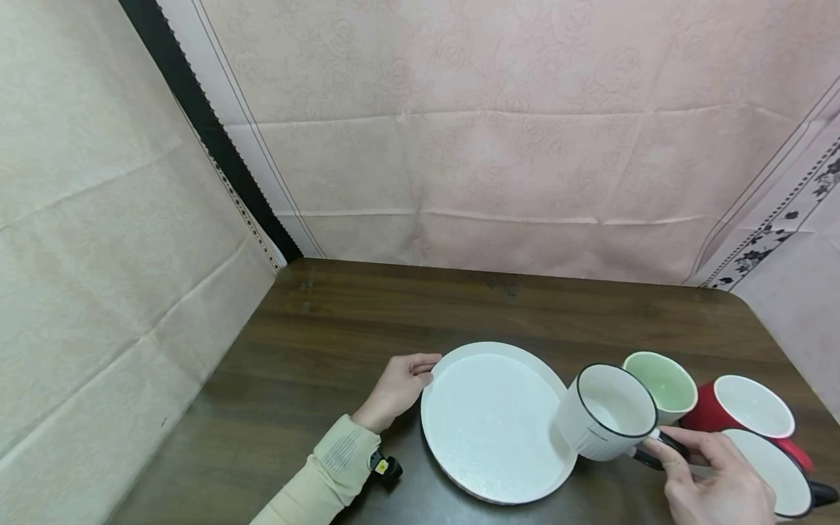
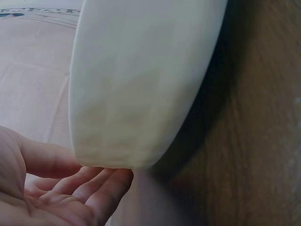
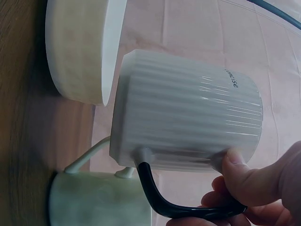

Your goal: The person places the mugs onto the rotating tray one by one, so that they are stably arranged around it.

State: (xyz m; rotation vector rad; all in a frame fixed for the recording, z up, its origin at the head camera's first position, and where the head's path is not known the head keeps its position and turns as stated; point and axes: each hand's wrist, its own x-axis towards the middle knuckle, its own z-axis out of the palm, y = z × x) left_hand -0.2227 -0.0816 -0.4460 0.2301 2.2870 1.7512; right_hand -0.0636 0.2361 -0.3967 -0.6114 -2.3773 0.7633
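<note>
A round white tray (image 1: 495, 430) with raised, faceted sides stands on the table. At its left edge my left hand (image 1: 403, 383) touches it; in the left wrist view the fingertips (image 2: 115, 183) meet its side wall. My right hand (image 1: 718, 467) grips the black handle of a ribbed white mug (image 3: 188, 113) with a black rim. This mug is held above the table, overlapping the tray's right edge in the head view. Behind it is a pale green mug (image 1: 659, 383). A red mug (image 1: 705, 410) and another white mug (image 1: 768, 467) with black handle stand near the right hand.
The brown wooden table (image 1: 315, 379) reaches back to a pinkish patterned cloth (image 1: 492, 146). More cloth hangs on the left and right sides. A black band (image 1: 216, 135) runs down the left corner.
</note>
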